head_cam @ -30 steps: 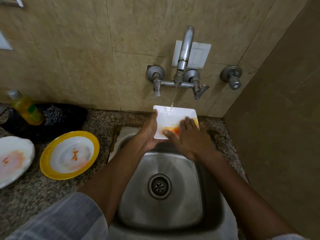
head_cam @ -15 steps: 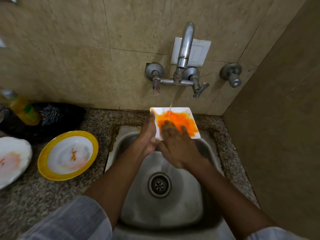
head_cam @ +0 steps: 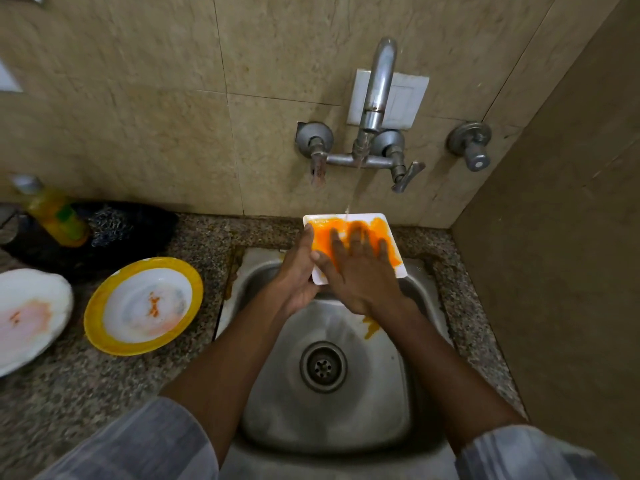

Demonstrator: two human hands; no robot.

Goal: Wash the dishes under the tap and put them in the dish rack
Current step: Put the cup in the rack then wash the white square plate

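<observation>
no text, brand, number or sign can be read anywhere; the label on the yellow bottle (head_cam: 55, 216) at the left of the frame is blurred.

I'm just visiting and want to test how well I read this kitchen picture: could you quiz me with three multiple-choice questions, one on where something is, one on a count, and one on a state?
1. Where is the yellow-rimmed plate?
A. In the sink
B. On the counter, left of the sink
C. Under the tap

2. How many dirty plates lie on the counter?
A. One
B. Two
C. Four

3. What is the tap doing?
A. Running onto the square plate
B. Shut off and dry
C. Spraying the wall

Answers:
1 B: it sits on the speckled counter, beside the sink.
2 B: the yellow-rimmed plate and a white plate at the left edge.
3 A: a thin stream falls onto the square plate, which the left hand holds while the right hand lies flat on its orange-smeared face.
</observation>
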